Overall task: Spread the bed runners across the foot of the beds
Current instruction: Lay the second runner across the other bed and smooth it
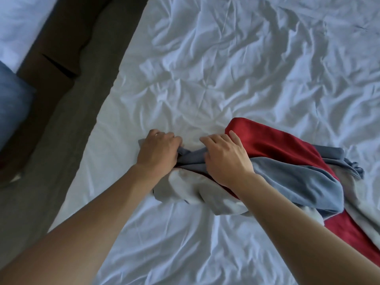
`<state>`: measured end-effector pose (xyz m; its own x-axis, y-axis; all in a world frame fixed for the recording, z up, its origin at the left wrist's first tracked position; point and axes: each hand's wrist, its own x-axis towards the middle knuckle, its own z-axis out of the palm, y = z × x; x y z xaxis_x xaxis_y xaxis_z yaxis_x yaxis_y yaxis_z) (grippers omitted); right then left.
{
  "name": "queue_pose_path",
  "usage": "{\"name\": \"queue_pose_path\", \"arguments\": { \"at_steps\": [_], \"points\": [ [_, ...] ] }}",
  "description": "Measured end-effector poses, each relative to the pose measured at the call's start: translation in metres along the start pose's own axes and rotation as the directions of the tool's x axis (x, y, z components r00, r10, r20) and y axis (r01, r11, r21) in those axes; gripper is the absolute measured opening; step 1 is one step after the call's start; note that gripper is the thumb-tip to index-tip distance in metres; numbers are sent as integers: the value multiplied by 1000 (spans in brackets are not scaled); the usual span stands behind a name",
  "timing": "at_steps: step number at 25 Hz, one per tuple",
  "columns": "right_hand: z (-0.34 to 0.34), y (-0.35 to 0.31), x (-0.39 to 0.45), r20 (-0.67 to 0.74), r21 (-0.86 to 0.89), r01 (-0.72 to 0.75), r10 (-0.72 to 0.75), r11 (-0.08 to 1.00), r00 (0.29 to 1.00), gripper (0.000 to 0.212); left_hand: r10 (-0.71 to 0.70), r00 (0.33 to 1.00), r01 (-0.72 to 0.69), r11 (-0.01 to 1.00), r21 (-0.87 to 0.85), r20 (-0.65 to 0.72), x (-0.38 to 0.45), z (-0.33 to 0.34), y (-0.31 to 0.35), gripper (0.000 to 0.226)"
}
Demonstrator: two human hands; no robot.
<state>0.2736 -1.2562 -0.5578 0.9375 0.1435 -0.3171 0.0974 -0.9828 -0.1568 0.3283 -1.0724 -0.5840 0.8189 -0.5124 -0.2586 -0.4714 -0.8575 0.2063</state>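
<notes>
Item: bed runner (pixel 292 167), red, blue-grey and pale grey cloth, bunched in a loose heap on the white sheet (pixel 226 68) of the bed, toward 4 o'clock in the head view; its far tail trailed off the frame at lower right.

Hands: left hand (pixel 158 151) curled, pinching the blue-grey end of the runner at its leftmost point. Right hand (pixel 224 159) just beside it, fingers bent over the same bunched fold, thumb lying against the red panel; both hands gripped the cloth.

Step, as judged: the opening of the spread. The runner was not yet laid flat, and an edge was being found and gathered.

Next move, as judged: draw the held end toward 9 o'clock, part the hands along the edge, and let the heap unroll flat and square.

Edges: the side edge of the bed ran from 12 down to 7 o'clock, near the left hand; dark floor (pixel 61 89) beyond it, and a second bed (pixel 18 23) at 10 o'clock.

Open room: wide wrinkled sheet from 12 to 3 o'clock; little margin at 9 o'clock before the drop.
</notes>
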Motion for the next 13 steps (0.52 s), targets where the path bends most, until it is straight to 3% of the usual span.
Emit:
{"name": "queue_pose_path", "arguments": {
  "at_steps": [2, 4, 7, 13],
  "points": [
    [2, -17, 13, -44, 47, 3, -1, 999, 999, 42, -38, 993, 38, 999, 1, -110, -8, -3, -20, 7],
    [4, -33, 24, 7, 34, 24, -24, 999, 1000, 36, -98, 979, 101, 995, 5, -181, -12, -9, -41, 7],
    [2, -44, 36, -3, -49, 48, -49, 998, 999, 15, -169, 965, 163, 985, -50, -199, -15, -13, -58, 8],
    [-16, -28, 54, -146, -17, -138, 134, 990, 980, 16, -85, 961, 42, 985, -165, -265, -6, -18, -51, 20]
  ]
}}
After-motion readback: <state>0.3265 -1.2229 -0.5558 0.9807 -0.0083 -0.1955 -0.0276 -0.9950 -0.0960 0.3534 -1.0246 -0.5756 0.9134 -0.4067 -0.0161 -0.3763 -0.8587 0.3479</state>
